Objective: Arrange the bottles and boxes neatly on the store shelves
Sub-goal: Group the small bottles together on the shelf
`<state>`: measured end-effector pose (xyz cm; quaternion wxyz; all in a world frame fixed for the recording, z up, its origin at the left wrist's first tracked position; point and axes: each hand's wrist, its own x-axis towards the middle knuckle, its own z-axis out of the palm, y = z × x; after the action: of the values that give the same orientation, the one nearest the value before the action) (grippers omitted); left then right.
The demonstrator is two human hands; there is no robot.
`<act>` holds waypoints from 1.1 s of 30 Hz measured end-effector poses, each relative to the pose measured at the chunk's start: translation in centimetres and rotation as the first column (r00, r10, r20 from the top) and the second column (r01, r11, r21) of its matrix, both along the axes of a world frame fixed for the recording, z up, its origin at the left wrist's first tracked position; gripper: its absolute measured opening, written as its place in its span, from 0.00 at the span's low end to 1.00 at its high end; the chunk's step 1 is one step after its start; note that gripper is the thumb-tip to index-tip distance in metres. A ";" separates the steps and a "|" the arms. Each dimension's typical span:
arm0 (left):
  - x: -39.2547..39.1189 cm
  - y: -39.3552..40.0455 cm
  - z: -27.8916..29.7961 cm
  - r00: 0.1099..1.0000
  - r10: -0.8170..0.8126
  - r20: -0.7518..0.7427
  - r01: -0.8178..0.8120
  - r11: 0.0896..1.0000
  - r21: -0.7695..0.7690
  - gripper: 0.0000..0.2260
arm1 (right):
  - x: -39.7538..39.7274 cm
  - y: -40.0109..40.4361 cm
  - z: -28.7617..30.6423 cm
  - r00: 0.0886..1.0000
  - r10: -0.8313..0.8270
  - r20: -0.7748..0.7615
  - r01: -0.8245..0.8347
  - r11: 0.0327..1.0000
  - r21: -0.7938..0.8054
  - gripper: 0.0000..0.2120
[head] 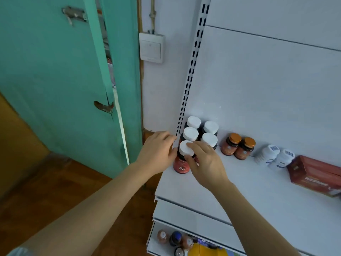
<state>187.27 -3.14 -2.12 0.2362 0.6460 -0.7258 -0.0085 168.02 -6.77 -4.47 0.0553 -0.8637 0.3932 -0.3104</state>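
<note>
While I watch through the head camera, the green door [60,74] fills the whole left side, standing ajar with a rusty latch on it, and the white back panel [267,85] of the shelving fills the right. Below that runs the white shelf [230,191], and that is where the action is. At its right end lies a red box [317,175], flat, long side toward me. Left of it I see two white bottles [275,157] tipped back against the panel, then two brown bottles with orange caps [238,147] standing touching each other. At the shelf's left end stand four dark bottles with white caps [201,131] in a tight two-by-two block against the slotted upright [191,71].

In front of that block, at the shelf's left front corner, is the red-labelled bottle [181,163], upright, white cap on top. My right hand [206,163] has it: fingers curled over the cap, thumb down the dark neck. My left hand [156,152] sits just beside it on the left, fingers bent, tips by the bottle's shoulder; I cannot tell whether they grip or only touch.

Down on the lower shelf [166,209] a few small bottles [175,239] peek out beside something yellow.
</note>
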 end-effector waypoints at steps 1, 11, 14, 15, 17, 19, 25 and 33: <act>0.3 -0.2 -0.1 1.000 -0.023 -0.001 0.023 1.000 0.003 0.18 | 0.1 0.1 0.0 1.000 -0.012 -0.001 0.012 1.000 -0.002 0.16; 1.4 -2.6 -0.3 0.994 -0.103 -0.022 0.103 0.994 -0.020 0.16 | 0.8 1.3 0.5 0.997 -0.077 -0.024 0.078 0.996 0.040 0.16; 1.1 -3.5 0.3 0.994 -0.095 -0.052 0.093 0.995 -0.043 0.14 | 0.2 1.0 1.5 0.994 -0.104 -0.016 0.104 0.994 0.023 0.16; 0.9 -3.8 0.5 0.994 -0.092 -0.062 0.089 0.995 -0.055 0.14 | -0.2 0.8 2.0 0.993 -0.117 -0.002 0.117 0.993 0.004 0.15; 0.3 -4.6 1.0 0.994 -0.086 -0.067 0.081 0.994 -0.069 0.14 | -1.1 0.0 3.1 0.988 -0.153 0.019 0.154 0.988 -0.032 0.16; -0.2 -5.4 1.6 0.995 -0.085 -0.052 0.081 0.994 -0.070 0.16 | -2.2 -0.9 4.1 0.979 -0.206 0.001 0.206 0.978 -0.046 0.19; -1.4 -7.5 2.8 0.997 -0.079 -0.011 0.080 0.996 0.042 0.20 | -4.7 -3.3 5.9 0.929 -0.238 -0.284 0.275 0.956 0.100 0.35; -1.5 -9.6 3.5 0.987 -0.127 0.097 0.088 0.939 0.333 0.25 | -3.5 -5.8 5.1 0.738 -0.187 -0.648 0.327 0.940 0.101 0.48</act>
<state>185.77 -12.78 1.37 0.0820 0.6350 -0.7611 -0.1042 164.48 -12.59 0.60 -0.0330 -0.8435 0.5350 0.0347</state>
